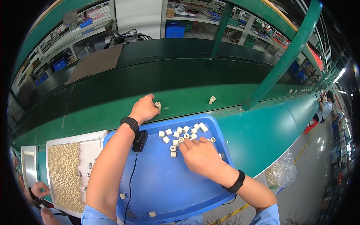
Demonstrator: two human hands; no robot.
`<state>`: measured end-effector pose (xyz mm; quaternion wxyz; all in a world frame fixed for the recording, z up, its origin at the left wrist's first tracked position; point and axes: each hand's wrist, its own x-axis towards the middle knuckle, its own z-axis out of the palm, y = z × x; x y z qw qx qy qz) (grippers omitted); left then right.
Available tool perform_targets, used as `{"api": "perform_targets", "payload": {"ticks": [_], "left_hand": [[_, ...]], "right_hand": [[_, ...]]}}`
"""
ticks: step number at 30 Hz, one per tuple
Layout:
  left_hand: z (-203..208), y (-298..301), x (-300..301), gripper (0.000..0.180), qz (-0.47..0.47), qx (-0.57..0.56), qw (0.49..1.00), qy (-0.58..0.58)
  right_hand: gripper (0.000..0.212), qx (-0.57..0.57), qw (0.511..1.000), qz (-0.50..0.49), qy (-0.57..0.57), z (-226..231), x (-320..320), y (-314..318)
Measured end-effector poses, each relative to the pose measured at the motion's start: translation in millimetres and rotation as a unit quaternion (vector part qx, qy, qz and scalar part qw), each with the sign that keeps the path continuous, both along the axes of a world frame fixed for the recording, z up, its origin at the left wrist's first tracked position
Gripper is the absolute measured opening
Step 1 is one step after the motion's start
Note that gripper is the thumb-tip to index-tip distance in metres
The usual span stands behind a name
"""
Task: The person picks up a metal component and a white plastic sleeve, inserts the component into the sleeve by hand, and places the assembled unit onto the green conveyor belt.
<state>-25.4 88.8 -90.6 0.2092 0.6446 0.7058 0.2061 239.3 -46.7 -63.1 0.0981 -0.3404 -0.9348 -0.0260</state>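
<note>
Sitting loose at the near end of the one blue tray are two cream cylinders, well apart. Farther up lie roughly seventeen more, mostly bunched, others perhaps hidden under the right hand. Its fingers bend down among them; whether they grasp one, I cannot tell. One black box is near the tray's left rim. Beyond, on the green table, a collared piece is at the left hand, whose curled fingers may or may not grip it; a second collared piece is well to the right. All look light, stiff and smooth, perhaps brittle-lipped: a gentle thumb-and-forefinger pinch around the outer wall should suit.
</note>
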Motion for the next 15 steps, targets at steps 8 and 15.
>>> {"api": "perform_targets", "payload": {"ticks": [8, 15], "left_hand": [[116.6, -172.1, -5.9, 0.023, -0.032, 0.189, 0.966, -0.174], [50.6, -404.6, -39.8, 0.016, 0.228, 0.239, 0.944, -0.017]], "right_hand": [[0.010, -0.132, 0.984, 0.099, 0.059, 16.2, 9.3, -43.8], [0.007, -0.180, 0.980, 0.088, 0.013, 11.2, 5.7, -77.4]]}}
